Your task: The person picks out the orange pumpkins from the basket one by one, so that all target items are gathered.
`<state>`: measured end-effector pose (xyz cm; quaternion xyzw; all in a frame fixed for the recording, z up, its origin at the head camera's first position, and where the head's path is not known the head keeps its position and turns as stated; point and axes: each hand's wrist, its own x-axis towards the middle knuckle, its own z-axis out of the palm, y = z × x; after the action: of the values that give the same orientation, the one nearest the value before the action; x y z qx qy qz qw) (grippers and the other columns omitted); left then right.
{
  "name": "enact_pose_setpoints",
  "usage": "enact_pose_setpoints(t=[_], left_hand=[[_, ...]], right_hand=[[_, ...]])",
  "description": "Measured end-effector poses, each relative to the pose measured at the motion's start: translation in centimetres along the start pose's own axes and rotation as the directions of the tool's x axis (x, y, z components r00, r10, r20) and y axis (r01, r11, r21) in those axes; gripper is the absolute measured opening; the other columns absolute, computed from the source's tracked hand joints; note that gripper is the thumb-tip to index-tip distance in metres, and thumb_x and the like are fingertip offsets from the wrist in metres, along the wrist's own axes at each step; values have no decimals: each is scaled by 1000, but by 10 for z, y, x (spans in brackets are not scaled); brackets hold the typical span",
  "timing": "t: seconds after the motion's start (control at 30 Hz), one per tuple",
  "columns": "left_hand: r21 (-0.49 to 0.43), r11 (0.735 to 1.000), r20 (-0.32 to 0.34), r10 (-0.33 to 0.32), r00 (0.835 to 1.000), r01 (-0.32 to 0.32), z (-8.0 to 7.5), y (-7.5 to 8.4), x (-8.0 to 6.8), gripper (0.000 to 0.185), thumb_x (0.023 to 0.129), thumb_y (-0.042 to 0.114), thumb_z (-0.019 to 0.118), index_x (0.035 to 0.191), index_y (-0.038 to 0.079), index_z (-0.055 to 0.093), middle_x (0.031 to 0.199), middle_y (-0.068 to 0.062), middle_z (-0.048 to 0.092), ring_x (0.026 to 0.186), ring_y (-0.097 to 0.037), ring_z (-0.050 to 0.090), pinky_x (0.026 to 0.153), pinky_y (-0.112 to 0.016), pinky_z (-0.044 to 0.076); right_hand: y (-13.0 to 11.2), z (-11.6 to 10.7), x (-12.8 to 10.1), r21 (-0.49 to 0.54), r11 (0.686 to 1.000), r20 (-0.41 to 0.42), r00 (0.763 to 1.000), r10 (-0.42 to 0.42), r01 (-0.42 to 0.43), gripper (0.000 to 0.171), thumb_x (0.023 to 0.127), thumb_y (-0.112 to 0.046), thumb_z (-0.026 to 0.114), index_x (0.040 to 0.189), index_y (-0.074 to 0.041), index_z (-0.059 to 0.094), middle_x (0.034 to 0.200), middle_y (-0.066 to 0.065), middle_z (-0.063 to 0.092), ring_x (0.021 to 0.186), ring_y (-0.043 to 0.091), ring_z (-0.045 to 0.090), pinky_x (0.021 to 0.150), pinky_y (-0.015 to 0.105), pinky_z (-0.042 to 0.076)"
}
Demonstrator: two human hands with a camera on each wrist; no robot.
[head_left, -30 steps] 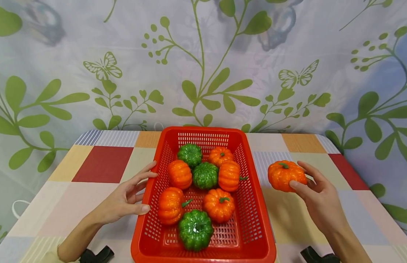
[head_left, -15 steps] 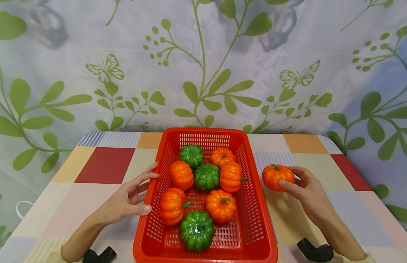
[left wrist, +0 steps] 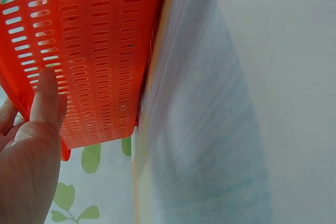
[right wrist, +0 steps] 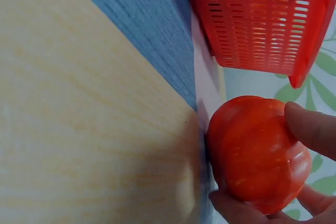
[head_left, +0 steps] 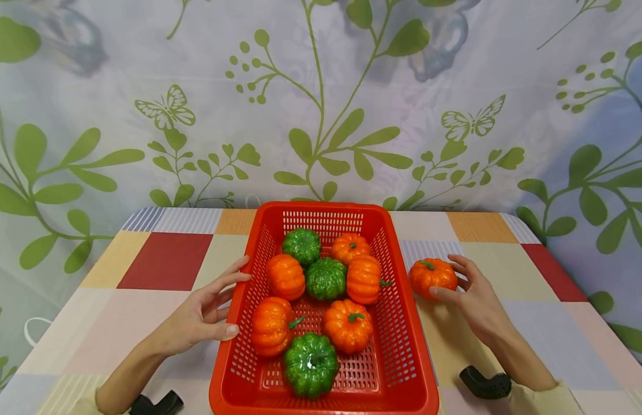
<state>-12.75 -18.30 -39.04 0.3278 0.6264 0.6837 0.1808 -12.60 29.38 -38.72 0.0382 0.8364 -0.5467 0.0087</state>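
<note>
A red plastic basket (head_left: 411,346) stands on the table, holding several small pumpkins: orange ones such as the ribbed orange pumpkin (head_left: 348,326) and green ones such as the front green pumpkin (head_left: 311,366). My left hand (head_left: 198,320) rests against the basket's left side, its fairly straight fingers touching the rim. To the right of the basket, another orange pumpkin (head_left: 433,279) with a green stem sits low over the tabletop. My right hand (head_left: 479,302) holds it between thumb and fingers; the right wrist view shows them on the pumpkin's surface (right wrist: 257,156).
A patchwork tablecloth (head_left: 165,259) covers the table. Behind it hangs a pale cloth (head_left: 206,115) printed with green leaves and butterflies. Black devices show at both wrists, such as the right black device (head_left: 485,383).
My right hand has brought the orange pumpkin left and down, closer to the basket's right side. The left hand stays at the rim, and the pumpkins in the basket keep their places.
</note>
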Motion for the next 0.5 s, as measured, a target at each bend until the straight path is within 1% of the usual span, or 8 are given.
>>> enact_pose_setpoints(t=[0.13,0.23,0.37,0.5], left_hand=[[-5,1000,-1,-7,1000,7,0,0,-1,67,80,-7,58,139,-3,27,153,-3,0,131,-34,23,92,-40,42],[-5,1000,2,-6,1000,6,0,0,-1,66,81,-7,58,139,-3,27,153,-3,-1,131,-35,23,93,-40,41],[-6,1000,1,-3,1000,3,0,1,0,66,81,-8,58,139,-3,26,153,-2,-1,131,-35,23,93,-40,42],[-1,1000,-3,-10,1000,10,0,1,0,66,81,-7,58,139,-2,27,153,-2,0,132,-33,23,92,-40,42]], right_hand=[[2,-2,0,-32,999,23,1000,17,-16,78,83,-22,68,143,-4,22,141,22,27,122,37,33,92,37,38],[3,-4,-1,-60,998,30,1000,5,-3,78,82,-21,68,142,-3,23,139,24,29,122,39,33,94,48,34],[5,-6,-3,-119,992,24,999,-25,28,76,81,-19,69,140,2,25,135,28,35,120,42,36,95,53,34],[6,-8,-5,-172,984,14,999,-37,39,75,81,-17,70,138,5,26,133,30,35,117,44,38,95,55,34]])
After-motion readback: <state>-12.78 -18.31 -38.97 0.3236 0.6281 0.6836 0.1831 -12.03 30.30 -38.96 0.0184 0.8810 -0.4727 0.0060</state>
